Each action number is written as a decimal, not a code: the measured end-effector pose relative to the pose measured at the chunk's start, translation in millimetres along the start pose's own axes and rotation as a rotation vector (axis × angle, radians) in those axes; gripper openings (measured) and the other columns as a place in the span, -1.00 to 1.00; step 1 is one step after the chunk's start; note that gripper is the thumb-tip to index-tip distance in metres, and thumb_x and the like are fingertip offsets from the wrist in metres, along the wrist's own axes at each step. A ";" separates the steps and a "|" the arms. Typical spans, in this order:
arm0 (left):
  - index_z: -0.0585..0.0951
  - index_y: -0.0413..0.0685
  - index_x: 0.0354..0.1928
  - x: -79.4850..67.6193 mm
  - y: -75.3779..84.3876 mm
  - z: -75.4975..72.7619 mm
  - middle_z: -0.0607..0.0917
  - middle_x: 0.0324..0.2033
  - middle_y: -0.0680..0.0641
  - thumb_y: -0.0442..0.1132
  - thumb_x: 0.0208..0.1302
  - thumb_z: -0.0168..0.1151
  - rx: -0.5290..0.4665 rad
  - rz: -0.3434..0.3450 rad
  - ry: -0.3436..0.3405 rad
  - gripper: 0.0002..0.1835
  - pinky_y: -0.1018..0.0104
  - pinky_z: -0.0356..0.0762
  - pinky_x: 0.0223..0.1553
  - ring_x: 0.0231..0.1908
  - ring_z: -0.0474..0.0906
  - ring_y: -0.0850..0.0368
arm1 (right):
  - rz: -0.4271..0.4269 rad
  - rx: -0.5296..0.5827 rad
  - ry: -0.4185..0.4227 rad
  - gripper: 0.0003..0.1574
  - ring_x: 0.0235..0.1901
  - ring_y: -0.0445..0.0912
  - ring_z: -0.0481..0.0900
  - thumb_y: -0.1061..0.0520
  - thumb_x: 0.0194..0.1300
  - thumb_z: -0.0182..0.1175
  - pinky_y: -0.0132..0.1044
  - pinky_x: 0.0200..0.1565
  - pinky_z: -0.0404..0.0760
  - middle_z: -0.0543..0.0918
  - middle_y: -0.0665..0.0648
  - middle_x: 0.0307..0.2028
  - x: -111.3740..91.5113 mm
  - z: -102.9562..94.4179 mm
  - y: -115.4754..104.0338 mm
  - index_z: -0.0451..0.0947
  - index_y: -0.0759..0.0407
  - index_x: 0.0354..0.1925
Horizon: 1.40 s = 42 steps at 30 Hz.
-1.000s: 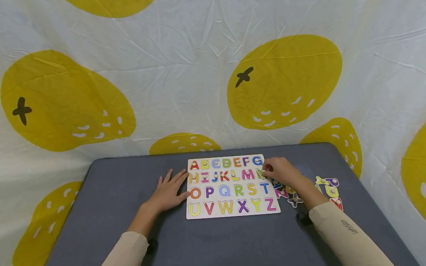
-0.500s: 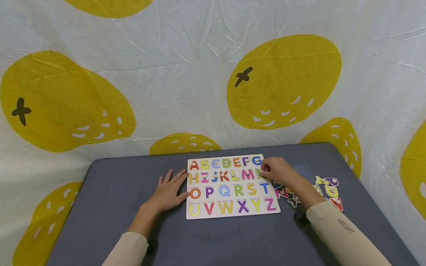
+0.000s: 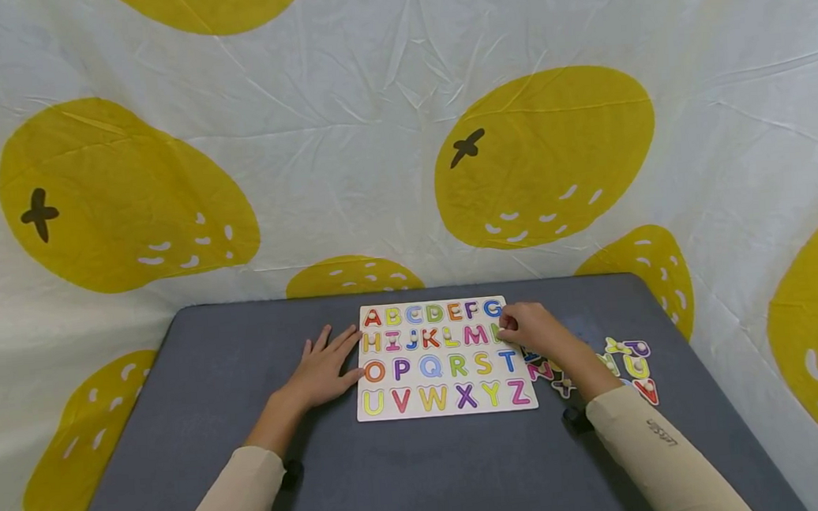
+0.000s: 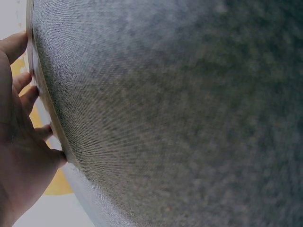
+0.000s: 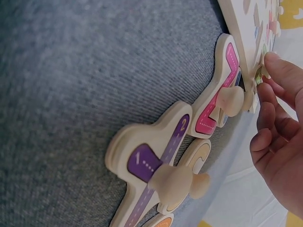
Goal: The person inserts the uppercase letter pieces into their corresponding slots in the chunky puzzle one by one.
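A white alphabet puzzle board (image 3: 425, 382) lies on the table. Its upper rows hold knobbed letters from A to M; the O to Z places show no knobs. My left hand (image 3: 323, 371) lies with fingers spread, its fingertips and thumb touching the board's left edge. At the right end of the second row, my right hand (image 3: 528, 328) pinches a green letter N piece (image 5: 258, 75) over its place. The fingers hide most of that piece. Near this hand lie a pink letter Z piece (image 5: 204, 124) and a purple letter X piece (image 5: 142, 163).
Loose letter pieces overlap just right of the board, partly under the right forearm. Further right lie a purple letter piece (image 3: 639, 349), a yellow U piece (image 3: 636, 367) and a red V piece (image 3: 646, 391). A patterned curtain (image 3: 346, 173) hangs behind the grey table (image 3: 424, 476).
My right hand has shifted slightly left with the N piece, further onto the board, then stays nearly still. The left hand keeps its place.
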<state>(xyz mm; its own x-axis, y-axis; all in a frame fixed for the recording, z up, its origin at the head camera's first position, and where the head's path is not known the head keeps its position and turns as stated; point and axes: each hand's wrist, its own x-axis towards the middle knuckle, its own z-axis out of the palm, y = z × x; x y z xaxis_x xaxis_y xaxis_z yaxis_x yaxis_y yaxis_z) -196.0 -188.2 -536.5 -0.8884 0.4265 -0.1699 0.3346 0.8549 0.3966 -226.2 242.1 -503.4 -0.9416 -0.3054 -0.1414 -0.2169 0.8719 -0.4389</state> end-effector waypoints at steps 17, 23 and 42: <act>0.16 0.09 0.64 -0.7 0.4 -2.7 0.16 0.62 -0.06 0.21 0.47 0.15 -0.001 0.014 0.009 -0.17 -0.57 -0.18 0.44 0.61 -0.15 -0.40 | 0.026 -0.033 -0.013 -0.80 -0.49 -0.12 0.43 0.10 0.33 0.41 -0.24 -0.37 0.41 0.56 0.04 -0.50 2.6 -0.8 -7.5 0.60 0.14 -0.36; 0.15 0.12 0.65 -0.2 1.2 -3.3 0.15 0.63 -0.04 0.22 0.47 0.14 -0.004 0.002 -0.003 -0.16 -0.56 -0.19 0.45 0.61 -0.16 -0.38 | 0.031 0.018 -0.005 -0.82 -0.45 -0.11 0.46 0.10 0.34 0.41 -0.23 -0.33 0.46 0.59 0.05 -0.45 -3.7 -2.9 -5.4 0.64 0.18 -0.25; 0.14 0.11 0.65 1.8 -1.5 1.2 0.15 0.63 -0.06 0.23 0.47 0.13 0.005 0.011 0.002 -0.16 -0.56 -0.19 0.45 0.61 -0.15 -0.40 | -0.046 0.015 0.048 -0.85 -0.31 -0.17 0.57 0.19 0.39 0.34 -0.11 -0.17 0.63 0.71 0.00 -0.28 -71.8 -35.5 46.2 0.72 0.17 -0.08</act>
<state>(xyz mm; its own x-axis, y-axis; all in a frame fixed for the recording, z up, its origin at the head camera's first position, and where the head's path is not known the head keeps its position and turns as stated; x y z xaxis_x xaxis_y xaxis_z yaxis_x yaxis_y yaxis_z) -197.7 -188.4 -538.5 -0.8852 0.4355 -0.1635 0.3462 0.8515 0.3938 -177.8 317.9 -482.0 -0.9422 -0.3258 -0.0783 -0.2565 0.8517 -0.4570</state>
